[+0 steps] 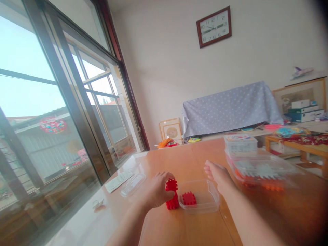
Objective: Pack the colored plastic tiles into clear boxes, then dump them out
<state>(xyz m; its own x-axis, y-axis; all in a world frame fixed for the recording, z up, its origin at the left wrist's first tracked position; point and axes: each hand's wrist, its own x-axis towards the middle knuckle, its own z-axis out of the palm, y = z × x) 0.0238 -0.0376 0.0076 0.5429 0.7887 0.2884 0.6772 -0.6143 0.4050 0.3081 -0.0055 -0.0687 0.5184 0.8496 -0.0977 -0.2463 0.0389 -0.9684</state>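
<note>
My left hand [161, 191] is curved round a standing column of red toothed blocks [172, 202], thumb on the near side and fingers at its top. The column rises just left of a clear plastic tub [208, 205]. Inside that tub, towards its left side, lies one flat red toothed block [189, 198]. Over the tub's far right corner is my right hand [216, 173], its fingers loosely extended and pointing left. Nothing shows in it, though part of its palm side is turned away.
Stacked clear boxes [261, 167] holding orange and pale toothed pieces stand at the right. A clear lid [133, 185] and a printed card [119, 181] lie at the left by the window. A small crumpled item [98, 204] sits nearer on the wooden table [164, 229].
</note>
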